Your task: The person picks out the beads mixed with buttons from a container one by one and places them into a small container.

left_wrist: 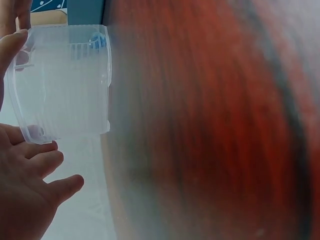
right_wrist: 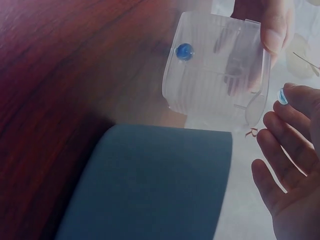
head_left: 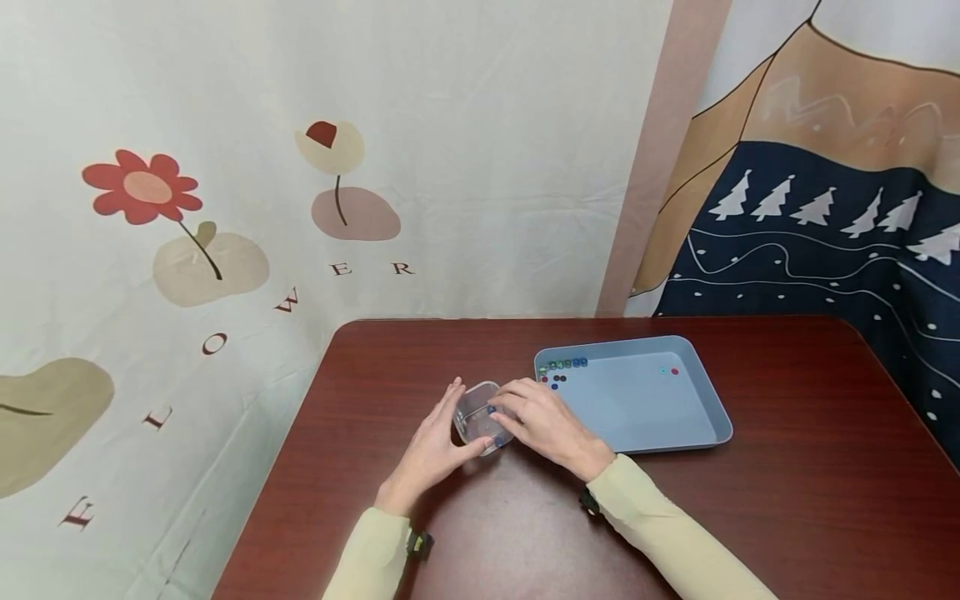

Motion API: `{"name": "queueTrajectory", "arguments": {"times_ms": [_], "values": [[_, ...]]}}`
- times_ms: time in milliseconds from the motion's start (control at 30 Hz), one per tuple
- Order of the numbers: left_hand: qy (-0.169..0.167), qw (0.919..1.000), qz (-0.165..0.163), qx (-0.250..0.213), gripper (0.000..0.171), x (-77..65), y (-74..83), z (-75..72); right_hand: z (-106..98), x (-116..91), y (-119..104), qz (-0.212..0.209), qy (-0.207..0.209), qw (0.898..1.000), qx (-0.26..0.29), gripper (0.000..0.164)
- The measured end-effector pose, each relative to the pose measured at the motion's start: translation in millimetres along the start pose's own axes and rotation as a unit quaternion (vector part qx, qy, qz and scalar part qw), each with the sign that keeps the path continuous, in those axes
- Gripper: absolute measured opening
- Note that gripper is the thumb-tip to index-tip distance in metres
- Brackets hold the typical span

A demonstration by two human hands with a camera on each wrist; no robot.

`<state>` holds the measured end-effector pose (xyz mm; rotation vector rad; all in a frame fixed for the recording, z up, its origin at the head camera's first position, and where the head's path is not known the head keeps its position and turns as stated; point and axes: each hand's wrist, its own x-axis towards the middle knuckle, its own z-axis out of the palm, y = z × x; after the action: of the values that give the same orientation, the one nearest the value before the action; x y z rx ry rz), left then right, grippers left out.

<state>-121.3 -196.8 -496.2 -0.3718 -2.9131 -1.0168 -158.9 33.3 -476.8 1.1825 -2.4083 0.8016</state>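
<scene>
Your work surface is a table (head_left: 787, 500), reddish-brown with visible wood grain, its far corners rounded, a pale glare on the near middle. Directly on it you have a light-blue rectangular tray (head_left: 645, 412), lying flat, set slightly askew, just short of the far edge. To the tray's left you have a clear plastic container (head_left: 471, 410); whether its base touches the tabletop cannot be confirmed from your views.

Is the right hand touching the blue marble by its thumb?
Touching. The right wrist view shows the right hand pinching that blue marble between thumb and fingertip.
</scene>
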Motion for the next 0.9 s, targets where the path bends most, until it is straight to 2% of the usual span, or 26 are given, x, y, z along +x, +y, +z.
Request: {"name": "queueTrajectory", "arguments": {"times_ms": [167, 633, 900], "values": [[-0.002, 0.9999, 0.001, 0.015, 0.098, -1.0, 0.6, -0.6, 3.0, -0.6, 1.3, -0.006, -0.001, 1.0, -0.001, 0.017], [-0.003, 0.9999, 0.002, 0.011, 0.098, -1.6, 2.0, -0.7, 4.6, -2.8, 3.0, -0.006, 0.003, 1.0, 0.006, 0.022], [-0.002, 1.0, 0.002, 0.008, 0.097, -1.0, 1.9, -0.3, -3.4, -3.4, 3.2, 0.007, 0.007, 1.0, 0.017, 0.025]]}}
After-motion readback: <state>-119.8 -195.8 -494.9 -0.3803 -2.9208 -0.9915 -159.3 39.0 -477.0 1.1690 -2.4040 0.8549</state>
